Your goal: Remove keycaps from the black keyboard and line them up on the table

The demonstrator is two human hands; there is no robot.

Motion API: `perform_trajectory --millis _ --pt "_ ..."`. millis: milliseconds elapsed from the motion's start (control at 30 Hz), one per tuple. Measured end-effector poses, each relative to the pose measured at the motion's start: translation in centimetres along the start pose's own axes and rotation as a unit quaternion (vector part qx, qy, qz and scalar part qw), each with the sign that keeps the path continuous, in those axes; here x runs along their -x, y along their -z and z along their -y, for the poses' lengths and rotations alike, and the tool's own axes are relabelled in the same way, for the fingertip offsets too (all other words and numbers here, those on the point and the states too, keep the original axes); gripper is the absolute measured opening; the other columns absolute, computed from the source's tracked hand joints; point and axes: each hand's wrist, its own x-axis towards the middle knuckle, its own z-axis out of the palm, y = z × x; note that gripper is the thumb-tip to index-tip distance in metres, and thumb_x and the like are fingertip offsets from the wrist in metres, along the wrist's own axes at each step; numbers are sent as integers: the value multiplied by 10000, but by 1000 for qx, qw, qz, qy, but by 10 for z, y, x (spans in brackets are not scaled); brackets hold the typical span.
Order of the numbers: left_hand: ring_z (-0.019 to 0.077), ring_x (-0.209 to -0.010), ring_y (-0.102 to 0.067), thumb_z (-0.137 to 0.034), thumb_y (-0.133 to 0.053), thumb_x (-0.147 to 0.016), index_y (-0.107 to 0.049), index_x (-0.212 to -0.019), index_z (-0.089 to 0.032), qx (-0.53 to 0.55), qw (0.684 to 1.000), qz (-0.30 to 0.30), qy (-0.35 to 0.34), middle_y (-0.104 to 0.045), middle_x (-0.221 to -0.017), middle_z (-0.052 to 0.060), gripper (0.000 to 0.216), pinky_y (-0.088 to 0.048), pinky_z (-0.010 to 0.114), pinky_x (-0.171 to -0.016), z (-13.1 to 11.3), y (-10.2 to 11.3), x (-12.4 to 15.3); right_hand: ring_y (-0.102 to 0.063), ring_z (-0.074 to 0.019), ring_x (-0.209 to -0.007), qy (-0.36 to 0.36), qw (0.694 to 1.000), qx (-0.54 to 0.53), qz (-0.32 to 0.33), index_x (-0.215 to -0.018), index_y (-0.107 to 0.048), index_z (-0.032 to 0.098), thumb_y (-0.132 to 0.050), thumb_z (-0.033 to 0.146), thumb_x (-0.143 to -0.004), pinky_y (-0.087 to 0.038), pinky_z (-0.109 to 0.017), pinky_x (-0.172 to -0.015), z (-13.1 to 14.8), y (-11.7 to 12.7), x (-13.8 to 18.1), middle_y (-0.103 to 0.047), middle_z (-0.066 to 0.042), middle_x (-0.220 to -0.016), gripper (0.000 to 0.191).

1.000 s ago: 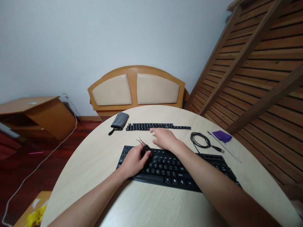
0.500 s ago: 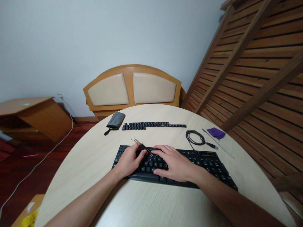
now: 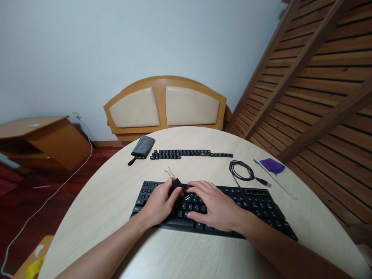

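A black keyboard (image 3: 186, 223) lies across the table in front of me, some of its key positions at the upper left without caps. My left hand (image 3: 160, 202) is closed around a keycap puller (image 3: 176, 183) with a black handle. Its two wire hooks point up and away, and its other end is down at the keys. My right hand (image 3: 214, 204) rests on the middle of the keyboard, fingers spread, index fingertip close to the puller's lower end. Rows of removed keycaps (image 3: 192, 153) stand behind the keyboard.
On the round table (image 3: 95, 217) a grey pouch (image 3: 143, 146) sits at the back left. A coiled USB cable (image 3: 241, 170), a thin rod (image 3: 274, 179) and a purple cloth (image 3: 272, 165) lie at the right. Beyond the table is a padded headboard (image 3: 161, 104).
My left hand and the keycap puller have shifted slightly, the puller's lower end now nearer the right index finger. The keyboard has turned or slid a little, and the view has moved slightly.
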Motion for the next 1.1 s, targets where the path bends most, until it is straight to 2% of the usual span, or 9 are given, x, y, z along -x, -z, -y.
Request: perform_trajectory --millis 200,433,1100 --pt "190 -825 -616 -332 -450 -966 -591 -887 -191 43 999 10 -12 -679 -867 31 214 -457 292 -772 1 1 -2 -452 -252 -1277 3 1000 -10 -10 -1204 -597 248 -624 412 -855 -363 -437 -1078 0 1 0 -533 -72 -1368 386" --pt "172 -798 -622 -323 -493 -955 -632 -898 -188 55 998 11 -29 -691 -865 14 202 -454 270 -742 -1 2 -1 -449 -249 -1286 2 1000 -5 -11 -1162 -611 260 -609 394 -871 -360 -441 -1082 -2 0 -1 -537 -60 -1372 320" --pt "170 -783 -588 -321 -495 -957 -652 -907 -160 54 997 27 -39 -679 -847 30 230 -435 268 -733 2 2 -3 -457 -243 -1274 7 1000 -7 -11 -1128 -609 246 -620 387 -868 -365 -442 -1075 -4 -2 -1 -539 -64 -1366 297"
